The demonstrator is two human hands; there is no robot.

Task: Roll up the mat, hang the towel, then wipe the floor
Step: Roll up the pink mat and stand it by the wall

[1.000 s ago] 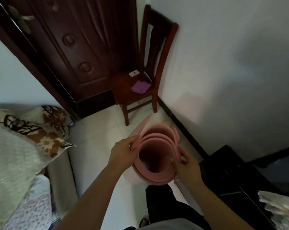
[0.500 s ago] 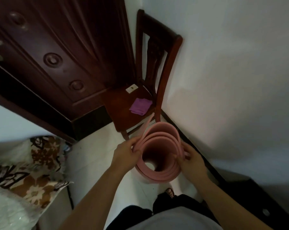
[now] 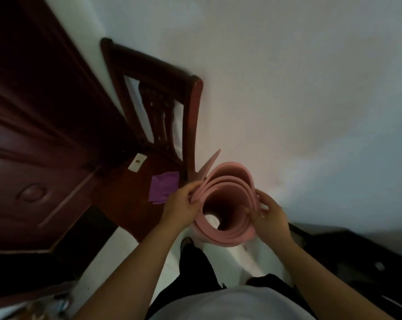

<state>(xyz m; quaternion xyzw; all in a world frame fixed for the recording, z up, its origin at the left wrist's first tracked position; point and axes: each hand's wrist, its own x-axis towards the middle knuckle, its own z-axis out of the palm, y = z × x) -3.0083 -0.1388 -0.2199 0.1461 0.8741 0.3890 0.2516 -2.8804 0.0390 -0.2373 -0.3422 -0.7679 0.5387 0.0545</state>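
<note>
- The pink mat point(image 3: 227, 204), loosely coiled, is gripped upright by the left hand point(image 3: 181, 205) and right hand point(image 3: 270, 213).
- Unrolling could be caused by its free outer flap if pressure is eased.

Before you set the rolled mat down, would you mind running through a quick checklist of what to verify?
1. Both hands on the mat: ok, left hand pinches the layers, right hand presses the other side.
2. Roll tight: not ok, coils are loose with an open core.
3. Outer end tucked: not ok, the flap sticks up toward the chair.
4. Floor spot clear: cannot tell, the mat hides it.
5. Purple cloth out of the way: ok, on the chair seat.
</note>
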